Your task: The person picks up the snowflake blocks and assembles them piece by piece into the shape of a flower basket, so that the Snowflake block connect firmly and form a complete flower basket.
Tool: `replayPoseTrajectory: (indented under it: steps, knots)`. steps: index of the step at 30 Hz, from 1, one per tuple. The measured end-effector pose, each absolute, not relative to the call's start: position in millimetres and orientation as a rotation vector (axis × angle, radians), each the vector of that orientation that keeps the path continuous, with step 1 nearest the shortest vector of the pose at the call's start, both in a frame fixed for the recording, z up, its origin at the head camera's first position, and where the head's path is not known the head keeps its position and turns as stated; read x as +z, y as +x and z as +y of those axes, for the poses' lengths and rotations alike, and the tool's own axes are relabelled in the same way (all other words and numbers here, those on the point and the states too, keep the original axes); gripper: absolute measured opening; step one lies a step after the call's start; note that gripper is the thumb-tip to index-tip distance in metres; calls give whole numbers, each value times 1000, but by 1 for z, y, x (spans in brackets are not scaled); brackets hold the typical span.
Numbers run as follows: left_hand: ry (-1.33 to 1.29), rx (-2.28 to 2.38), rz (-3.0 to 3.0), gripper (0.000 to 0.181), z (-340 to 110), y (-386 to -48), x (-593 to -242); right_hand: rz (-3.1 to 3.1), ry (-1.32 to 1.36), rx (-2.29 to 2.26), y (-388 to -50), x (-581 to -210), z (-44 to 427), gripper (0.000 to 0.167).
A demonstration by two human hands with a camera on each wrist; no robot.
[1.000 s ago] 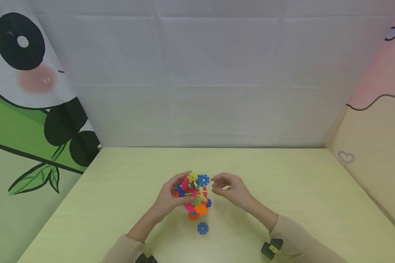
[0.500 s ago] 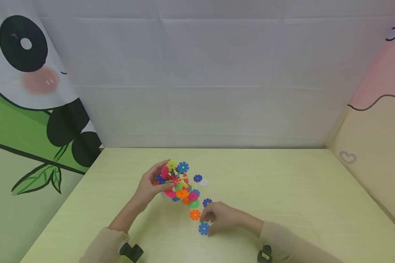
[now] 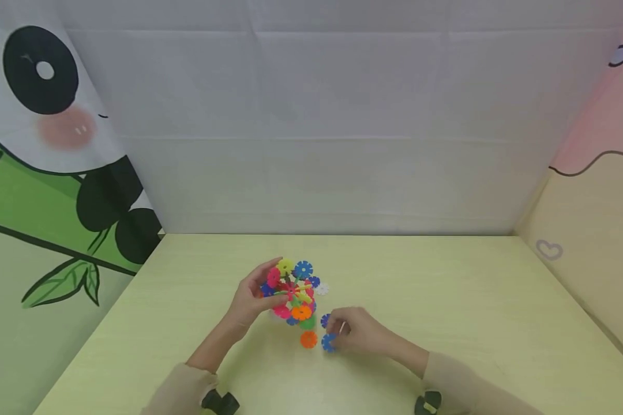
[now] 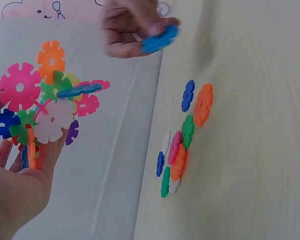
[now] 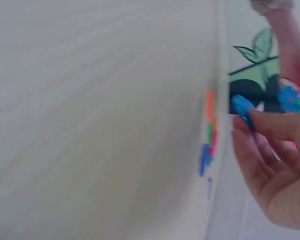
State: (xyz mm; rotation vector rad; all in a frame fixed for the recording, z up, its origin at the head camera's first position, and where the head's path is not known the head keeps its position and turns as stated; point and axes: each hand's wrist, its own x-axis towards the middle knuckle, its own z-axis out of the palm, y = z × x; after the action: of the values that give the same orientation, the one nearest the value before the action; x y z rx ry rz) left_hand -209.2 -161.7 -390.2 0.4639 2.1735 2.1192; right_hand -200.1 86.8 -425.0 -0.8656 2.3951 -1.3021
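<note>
My left hand (image 3: 251,297) holds a ball-like cluster of interlocked, notched plastic discs (image 3: 293,291) in pink, orange, yellow, green and blue, raised off the table. In the left wrist view the cluster (image 4: 52,117) rests against the fingers, with discs jutting out at several angles. Pinched between the thumb and fingers of my right hand (image 3: 360,331) is a single light-blue notched disc (image 3: 328,342). The right wrist view shows this blue disc (image 5: 243,107) at the fingertips, apart from the cluster. Part of the cluster's underside is hidden by the left hand.
Several loose discs lie on the pale table (image 3: 446,300), among them an orange disc (image 3: 308,339), a dark-blue disc (image 3: 325,320) and a white disc (image 3: 322,289). A white cloth backdrop (image 3: 311,144) hangs behind; printed panels stand at both sides.
My right hand went down from beside the cluster to the table and picked up the light-blue disc, now lifted. The left hand swung left with the cluster, then partly back right.
</note>
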Motion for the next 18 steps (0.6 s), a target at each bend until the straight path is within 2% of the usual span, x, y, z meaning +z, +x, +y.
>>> replayPoseTrajectory:
  steps: [8, 18]
  knots:
    - [434, 2185, 2093, 69, -130, -202, -392, 2406, -411, -2044, -201, -390, 98, 20]
    - [466, 2219, 2089, 68, -104, -198, -397, 2393, -229, -2166, -201, -390, 98, 20]
